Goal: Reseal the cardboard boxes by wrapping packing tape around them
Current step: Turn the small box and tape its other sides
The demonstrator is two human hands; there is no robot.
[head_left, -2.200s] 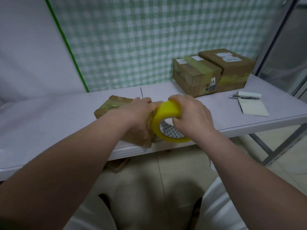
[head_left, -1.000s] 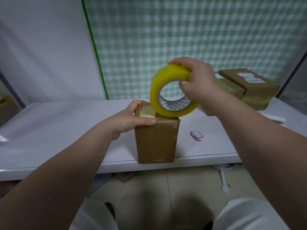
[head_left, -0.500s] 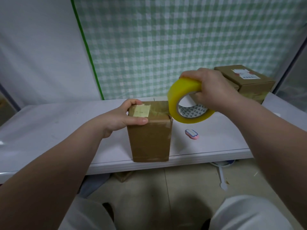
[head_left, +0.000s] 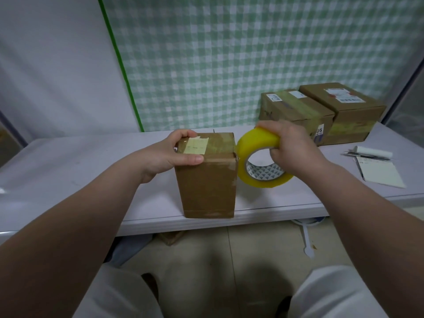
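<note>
So the box [head_left: 207, 177] is standing on end at the near edge of the table [head_left: 68, 180], long axis straight up. The left hand [head_left: 169, 154] is gripping its top, fingers curled over the far left edge and thumb lying along the front just under the rim.

The right hand [head_left: 289, 148] is holding the roll [head_left: 254, 141], fingers wrapped over the top of it and into the core. The roll is sitting just right of the box, up at its top right corner. It's touching or nearly touching there, I can't tell which. The core hole is facing roughly toward the camera, so the roll is lined up to run down that right side. The right hand is obviously the nearer one for that, and my guess is the left is just pinning the box. The loose tape end isn't visible to me.

Count:
- three boxes: this one, a back box [head_left: 296, 111] and a corner box [head_left: 344, 106] touching each other, well apart from the action
- one roll
- one pad [head_left: 378, 173] with one pen [head_left: 367, 155] at its far end
- two hands, both busy
</note>
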